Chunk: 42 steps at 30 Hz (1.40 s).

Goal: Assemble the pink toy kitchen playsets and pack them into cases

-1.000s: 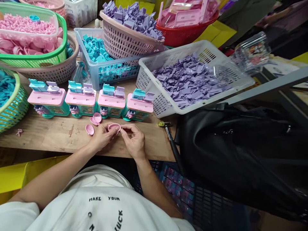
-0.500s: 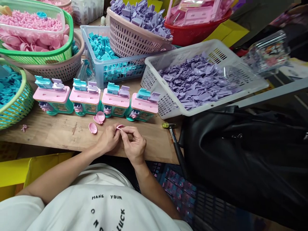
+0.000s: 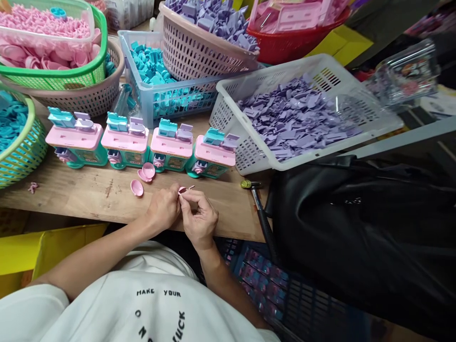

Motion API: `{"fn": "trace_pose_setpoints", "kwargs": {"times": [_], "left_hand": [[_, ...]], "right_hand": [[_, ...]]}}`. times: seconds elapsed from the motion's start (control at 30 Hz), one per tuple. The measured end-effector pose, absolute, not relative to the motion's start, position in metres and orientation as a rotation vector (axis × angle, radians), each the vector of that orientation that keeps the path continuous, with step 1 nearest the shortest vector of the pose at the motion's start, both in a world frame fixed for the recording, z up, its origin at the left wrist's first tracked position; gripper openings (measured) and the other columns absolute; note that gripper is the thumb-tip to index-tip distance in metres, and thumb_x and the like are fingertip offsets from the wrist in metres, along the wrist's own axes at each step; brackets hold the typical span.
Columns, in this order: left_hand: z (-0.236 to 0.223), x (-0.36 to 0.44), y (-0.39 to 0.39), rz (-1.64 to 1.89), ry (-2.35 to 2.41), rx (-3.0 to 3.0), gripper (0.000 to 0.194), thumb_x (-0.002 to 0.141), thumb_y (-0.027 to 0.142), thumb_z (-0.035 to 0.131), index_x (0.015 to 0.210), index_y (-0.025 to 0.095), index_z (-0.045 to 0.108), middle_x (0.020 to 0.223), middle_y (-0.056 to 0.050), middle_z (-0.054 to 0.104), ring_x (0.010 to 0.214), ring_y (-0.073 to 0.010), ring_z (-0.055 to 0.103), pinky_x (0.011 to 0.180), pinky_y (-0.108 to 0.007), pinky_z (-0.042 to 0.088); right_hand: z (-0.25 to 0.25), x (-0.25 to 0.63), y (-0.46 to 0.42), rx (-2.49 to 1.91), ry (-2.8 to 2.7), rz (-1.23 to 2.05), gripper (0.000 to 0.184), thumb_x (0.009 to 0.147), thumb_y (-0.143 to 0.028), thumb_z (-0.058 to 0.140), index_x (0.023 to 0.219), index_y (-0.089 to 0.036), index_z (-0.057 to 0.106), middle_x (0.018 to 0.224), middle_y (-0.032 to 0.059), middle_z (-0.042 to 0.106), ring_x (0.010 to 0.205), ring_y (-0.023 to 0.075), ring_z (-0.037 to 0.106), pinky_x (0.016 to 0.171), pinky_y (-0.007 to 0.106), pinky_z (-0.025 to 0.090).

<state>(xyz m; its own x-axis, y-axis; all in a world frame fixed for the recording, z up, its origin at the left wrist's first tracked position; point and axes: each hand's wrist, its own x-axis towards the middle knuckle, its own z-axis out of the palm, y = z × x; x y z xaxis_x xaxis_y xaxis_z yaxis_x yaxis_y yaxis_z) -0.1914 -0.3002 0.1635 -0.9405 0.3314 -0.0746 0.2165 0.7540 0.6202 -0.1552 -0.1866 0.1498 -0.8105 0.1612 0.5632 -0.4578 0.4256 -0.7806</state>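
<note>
My left hand (image 3: 164,209) and my right hand (image 3: 199,216) meet over the front of the wooden bench (image 3: 89,197), fingers pinched together on a small pink shell-shaped piece (image 3: 182,189) held between them. Most of that piece is hidden by my fingers. Just left of my hands lie a single pink shell (image 3: 137,187) and a pair of pink shells (image 3: 147,172). Behind them stands a row of several pink-and-teal toy units (image 3: 171,147) with blue and lilac parts on top.
A white basket of lilac parts (image 3: 295,114) stands at the right, a blue crate of teal parts (image 3: 156,80) and round baskets behind, a green basket (image 3: 21,152) at the left. A small hammer (image 3: 256,204) lies by the bench edge beside a black bag (image 3: 356,213).
The pink shell was held flat and showing; my fingers have closed round it and turned it, so only its edge shows. My hands stayed in place.
</note>
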Motion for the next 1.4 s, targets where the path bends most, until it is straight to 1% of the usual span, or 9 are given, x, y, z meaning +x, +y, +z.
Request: {"fn": "trace_pose_setpoints", "kwargs": {"times": [0.17, 0.27, 0.4, 0.53, 0.63, 0.8, 1.0, 1.13, 1.4], "left_hand": [[0.165, -0.195, -0.301, 0.905, 2.764, 0.444, 0.023, 0.094, 0.024, 0.043, 0.102, 0.014, 0.062, 0.088, -0.015, 0.074, 0.077, -0.0268, 0.070, 0.067, -0.033, 0.046], [0.173, -0.200, -0.305, 1.290, 2.469, 0.410, 0.020, 0.089, 0.024, 0.042, 0.087, 0.016, 0.061, 0.074, -0.008, 0.067, 0.068, -0.0206, 0.062, 0.064, -0.030, 0.044], [0.193, -0.208, -0.306, 1.808, 1.683, 0.185, 0.015, 0.079, 0.032, 0.057, 0.074, 0.017, 0.057, 0.067, 0.000, 0.057, 0.062, -0.0129, 0.053, 0.060, -0.024, 0.042], [0.223, -0.225, -0.297, 1.951, 1.334, 0.093, 0.016, 0.077, 0.030, 0.062, 0.071, 0.016, 0.058, 0.073, -0.003, 0.059, 0.069, -0.0122, 0.056, 0.069, -0.025, 0.048], [0.242, -0.241, -0.290, 1.893, 1.559, 0.290, 0.024, 0.089, 0.035, 0.051, 0.081, 0.015, 0.062, 0.087, -0.007, 0.065, 0.082, -0.0168, 0.062, 0.077, -0.030, 0.052], [0.243, -0.256, -0.292, 1.650, 2.551, 0.667, 0.031, 0.095, 0.026, 0.047, 0.118, 0.010, 0.060, 0.124, -0.017, 0.062, 0.115, -0.0252, 0.061, 0.102, -0.043, 0.048], [0.218, -0.261, -0.295, 1.494, 2.784, 0.865, 0.031, 0.096, 0.017, 0.040, 0.122, 0.012, 0.056, 0.119, -0.015, 0.064, 0.112, -0.0236, 0.063, 0.100, -0.040, 0.051], [0.213, -0.262, -0.290, 1.383, 2.846, 1.064, 0.035, 0.095, 0.013, 0.037, 0.126, 0.014, 0.054, 0.129, -0.014, 0.060, 0.117, -0.0228, 0.063, 0.098, -0.037, 0.053], [0.224, -0.260, -0.277, 0.536, 2.878, 1.089, 0.054, 0.090, 0.007, 0.044, 0.144, 0.009, 0.044, 0.155, -0.021, 0.042, 0.119, -0.0285, 0.065, 0.088, -0.035, 0.056]], "right_hand": [[0.147, -0.155, -0.186, 0.221, -2.117, 1.422, 0.011, 0.095, -0.020, 0.060, 0.091, -0.023, 0.069, 0.093, 0.0049, 0.076, 0.090, 0.0169, 0.073, 0.085, 0.034, 0.061], [0.150, -0.156, -0.176, 0.283, -2.189, 1.397, 0.013, 0.097, -0.023, 0.058, 0.104, -0.024, 0.069, 0.100, 0.0063, 0.076, 0.095, 0.0185, 0.072, 0.088, 0.036, 0.060], [0.159, -0.163, -0.153, 0.528, -2.246, 1.022, 0.028, 0.093, -0.027, 0.063, 0.121, -0.026, 0.066, 0.111, 0.0084, 0.075, 0.106, 0.0238, 0.069, 0.095, 0.044, 0.057], [0.173, -0.184, -0.127, 0.611, -2.304, 0.717, 0.019, 0.096, -0.031, 0.062, 0.111, -0.030, 0.072, 0.111, 0.0056, 0.077, 0.108, 0.0259, 0.067, 0.098, 0.046, 0.050], [0.186, -0.213, -0.112, 0.542, -2.299, 0.598, 0.020, 0.100, -0.033, 0.055, 0.103, -0.028, 0.074, 0.108, 0.0057, 0.078, 0.106, 0.0251, 0.067, 0.096, 0.044, 0.046], [0.193, -0.261, -0.094, 0.492, -2.318, 0.423, 0.029, 0.102, -0.040, 0.050, 0.095, -0.025, 0.074, 0.101, 0.0040, 0.079, 0.098, 0.0223, 0.068, 0.093, 0.040, 0.042], [0.184, -0.267, -0.092, 0.505, -2.405, 0.430, 0.029, 0.103, -0.040, 0.049, 0.103, -0.026, 0.074, 0.103, 0.0035, 0.079, 0.100, 0.0228, 0.067, 0.097, 0.042, 0.037], [0.192, -0.265, -0.092, 0.555, -2.480, 0.440, 0.029, 0.103, -0.040, 0.047, 0.107, -0.027, 0.073, 0.108, 0.0037, 0.078, 0.104, 0.0239, 0.065, 0.100, 0.044, 0.037], [0.200, -0.263, -0.096, 0.523, -2.586, 0.480, 0.024, 0.102, -0.036, 0.050, 0.098, -0.027, 0.073, 0.108, 0.0014, 0.077, 0.107, 0.0260, 0.062, 0.107, 0.051, 0.032]]}}
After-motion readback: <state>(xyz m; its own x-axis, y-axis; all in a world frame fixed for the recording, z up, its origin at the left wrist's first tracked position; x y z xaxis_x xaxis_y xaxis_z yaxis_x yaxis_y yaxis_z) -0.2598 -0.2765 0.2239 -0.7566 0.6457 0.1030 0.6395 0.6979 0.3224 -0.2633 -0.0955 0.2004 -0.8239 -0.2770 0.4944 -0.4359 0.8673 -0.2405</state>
